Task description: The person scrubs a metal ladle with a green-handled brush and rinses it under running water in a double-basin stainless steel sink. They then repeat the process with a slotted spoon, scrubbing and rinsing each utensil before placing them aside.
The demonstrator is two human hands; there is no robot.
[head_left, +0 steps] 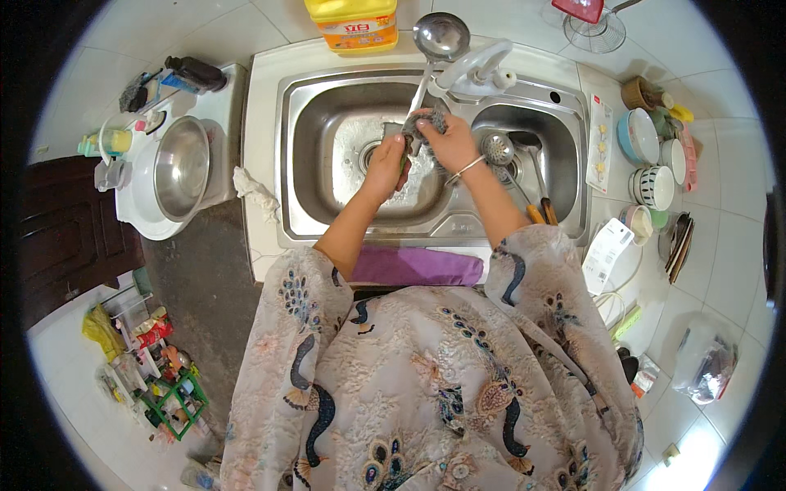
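A metal ladle [442,37] slants over the left basin of the steel sink [307,192], bowl end up and away from me. My left hand [385,168] is closed around the lower part of its handle. A dark greenish part shows at those fingers. With my right hand [452,146] I press a grey steel wool scrubber [427,123] against the handle, just above the left hand. The ladle's bowl reaches past the sink's back edge, beside the white faucet [475,74]. In the right basin lie a slotted spoon [497,149] and a dark-headed turner [526,141].
A yellow detergent jug [356,29] stands behind the sink. Bowls [655,188] line the right counter, near a wire strainer [594,33]. A steel basin [182,168] sits on the left. A purple cloth [417,267] lies along the front edge, a white rag [255,195] at the left edge.
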